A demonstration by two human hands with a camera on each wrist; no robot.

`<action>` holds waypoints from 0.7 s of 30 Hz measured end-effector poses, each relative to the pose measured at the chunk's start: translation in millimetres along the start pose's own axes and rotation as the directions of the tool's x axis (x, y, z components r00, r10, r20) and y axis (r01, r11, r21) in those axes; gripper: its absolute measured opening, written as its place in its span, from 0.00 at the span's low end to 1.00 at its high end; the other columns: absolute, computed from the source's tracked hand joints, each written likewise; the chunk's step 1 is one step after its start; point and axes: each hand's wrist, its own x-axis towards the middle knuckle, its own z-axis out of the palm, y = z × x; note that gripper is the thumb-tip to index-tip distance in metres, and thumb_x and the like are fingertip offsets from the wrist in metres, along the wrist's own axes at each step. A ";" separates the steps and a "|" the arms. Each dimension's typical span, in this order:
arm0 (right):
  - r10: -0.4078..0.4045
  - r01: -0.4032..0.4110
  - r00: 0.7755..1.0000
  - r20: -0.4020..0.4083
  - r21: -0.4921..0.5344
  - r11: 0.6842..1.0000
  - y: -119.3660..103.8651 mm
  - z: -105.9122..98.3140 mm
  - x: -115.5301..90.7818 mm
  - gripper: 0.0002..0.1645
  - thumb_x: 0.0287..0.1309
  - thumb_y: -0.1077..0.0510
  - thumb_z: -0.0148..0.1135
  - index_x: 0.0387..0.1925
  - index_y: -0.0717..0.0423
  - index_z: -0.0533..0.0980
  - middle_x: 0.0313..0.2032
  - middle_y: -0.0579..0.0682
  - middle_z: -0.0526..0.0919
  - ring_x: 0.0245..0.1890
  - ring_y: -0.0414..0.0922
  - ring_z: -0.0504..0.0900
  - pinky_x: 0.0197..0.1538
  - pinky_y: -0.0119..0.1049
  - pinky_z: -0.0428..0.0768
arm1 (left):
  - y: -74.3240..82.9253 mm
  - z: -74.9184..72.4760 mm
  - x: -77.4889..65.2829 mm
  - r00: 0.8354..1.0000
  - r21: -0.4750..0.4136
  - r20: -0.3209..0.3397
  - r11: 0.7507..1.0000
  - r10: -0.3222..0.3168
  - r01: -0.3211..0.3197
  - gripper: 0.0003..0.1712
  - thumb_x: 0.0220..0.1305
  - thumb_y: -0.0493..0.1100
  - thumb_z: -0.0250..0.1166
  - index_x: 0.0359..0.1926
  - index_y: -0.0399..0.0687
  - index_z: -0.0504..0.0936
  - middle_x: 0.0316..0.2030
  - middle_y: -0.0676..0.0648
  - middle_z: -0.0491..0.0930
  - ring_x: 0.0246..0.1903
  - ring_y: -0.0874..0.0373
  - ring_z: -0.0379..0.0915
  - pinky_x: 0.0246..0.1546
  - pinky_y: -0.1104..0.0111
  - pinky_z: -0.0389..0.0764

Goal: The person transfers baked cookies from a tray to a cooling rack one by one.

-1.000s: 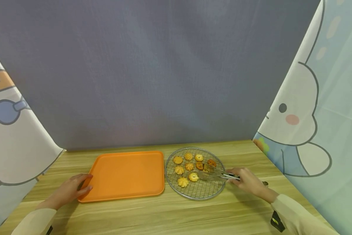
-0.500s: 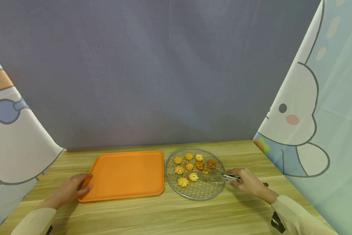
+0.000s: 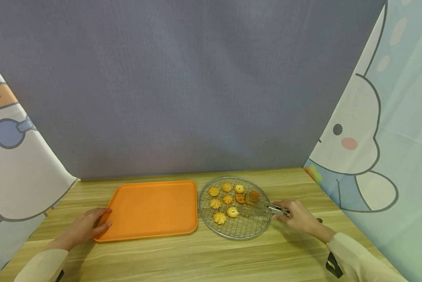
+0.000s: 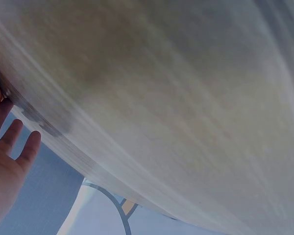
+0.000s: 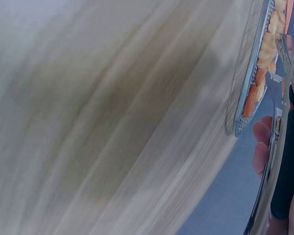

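Observation:
My right hand [image 3: 296, 215] grips metal tongs [image 3: 273, 209] at the right rim of a round wire rack [image 3: 239, 229]. In the right wrist view the tongs' dark handle grip [image 5: 287, 166] lies in the palm. The tongs' spread, see-through-looking ends reach over the rack, one overlapping a brown pretzel-shaped cookie [image 3: 254, 194]. Another pretzel-shaped cookie [image 3: 240, 198] lies just left of them. My left hand [image 3: 87, 227] rests at the left edge of an orange tray [image 3: 154, 209], thumb and forefinger extended over its rim. The left wrist view shows its fingers straight and apart.
Several yellow piped cookies [image 3: 219, 218] and a flat round cookie [image 3: 213, 191] lie on the rack's left and back parts. Tray and rack stand side by side on the wood-grain table [image 3: 183, 254]. A grey cloth wall [image 3: 197, 98] rises behind; printed panels [image 3: 355, 156] flank the sides.
The tongs have shifted slightly to the right, and their upper end now overlaps the right pretzel-shaped cookie more. My left hand and the tray stay as they were.

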 end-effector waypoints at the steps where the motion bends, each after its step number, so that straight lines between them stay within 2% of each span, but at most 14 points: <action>1: 0.004 -0.004 1.000 -0.006 0.002 1.000 0.3 -0.1 0.7 0.23 0.47 0.59 0.68 0.44 0.70 0.77 0.40 0.66 0.82 0.10 0.32 0.69 0.22 0.26 0.74 | 0.3 -0.4 0.2 1.000 -0.001 0.003 1.000 -0.004 0.004 0.25 0.50 0.46 0.69 0.48 0.36 0.77 0.44 0.34 0.78 0.44 0.34 0.72 0.41 0.43 0.74; 3: 0.006 -0.006 1.000 -0.026 0.001 1.000 0.6 -0.9 2.2 0.23 0.46 0.59 0.68 0.44 0.70 0.77 0.40 0.65 0.82 0.16 0.38 0.77 0.23 0.27 0.76 | 0.5 -0.8 0.4 1.000 -0.005 0.011 1.000 -0.011 0.011 0.25 0.51 0.46 0.69 0.48 0.36 0.77 0.45 0.34 0.78 0.44 0.34 0.72 0.42 0.43 0.73; 6: 0.004 -0.003 0.999 -0.053 0.024 1.000 2.0 -1.3 4.6 0.23 0.47 0.60 0.68 0.44 0.71 0.77 0.39 0.65 0.82 0.15 0.36 0.77 0.20 0.25 0.74 | 0.8 -0.9 0.1 1.000 -0.005 0.009 1.000 -0.012 0.012 0.25 0.51 0.46 0.69 0.48 0.36 0.77 0.45 0.34 0.78 0.44 0.34 0.72 0.42 0.43 0.73; 8: 0.007 -0.003 0.998 -0.070 0.056 0.998 3.3 -1.6 6.3 0.23 0.48 0.61 0.67 0.45 0.73 0.76 0.39 0.66 0.82 0.07 0.28 0.63 0.13 0.23 0.67 | 0.6 -0.6 0.1 1.000 0.000 0.003 1.000 -0.004 0.004 0.25 0.51 0.46 0.69 0.48 0.36 0.77 0.44 0.34 0.78 0.44 0.34 0.73 0.41 0.43 0.74; 10: 0.015 -0.008 0.996 -0.085 0.083 0.997 4.5 -1.2 7.8 0.23 0.49 0.61 0.66 0.45 0.73 0.75 0.38 0.68 0.82 0.05 0.23 0.50 0.10 0.22 0.62 | 0.8 -0.4 -0.1 1.000 -0.001 -0.003 1.000 0.001 -0.001 0.25 0.50 0.46 0.69 0.48 0.36 0.77 0.44 0.34 0.78 0.43 0.34 0.73 0.41 0.43 0.74; 13: 0.032 -0.022 0.993 -0.117 0.086 0.996 6.0 -1.0 9.5 0.23 0.50 0.62 0.66 0.46 0.74 0.75 0.38 0.69 0.81 0.06 0.20 0.49 0.09 0.21 0.61 | 0.9 -0.6 0.0 1.000 -0.001 -0.005 1.000 0.002 -0.002 0.25 0.50 0.45 0.69 0.48 0.36 0.77 0.44 0.34 0.78 0.43 0.34 0.73 0.41 0.43 0.74; 18: 0.055 -0.046 0.983 -0.173 0.056 0.997 12.9 0.9 12.4 0.23 0.47 0.64 0.67 0.45 0.74 0.75 0.34 0.67 0.82 0.07 0.21 0.52 0.09 0.22 0.62 | 0.6 -1.3 0.8 1.000 0.001 -0.002 1.000 -0.003 0.003 0.25 0.50 0.46 0.69 0.48 0.37 0.77 0.45 0.34 0.78 0.44 0.35 0.73 0.42 0.43 0.73; 21: 0.069 -0.063 0.978 -0.197 0.035 0.997 20.6 3.1 13.0 0.24 0.47 0.64 0.67 0.45 0.75 0.75 0.36 0.68 0.81 0.12 0.27 0.69 0.15 0.24 0.70 | -0.5 -0.1 0.8 1.000 0.003 -0.018 1.000 0.011 -0.011 0.25 0.49 0.45 0.70 0.47 0.37 0.78 0.44 0.35 0.78 0.43 0.35 0.73 0.41 0.44 0.74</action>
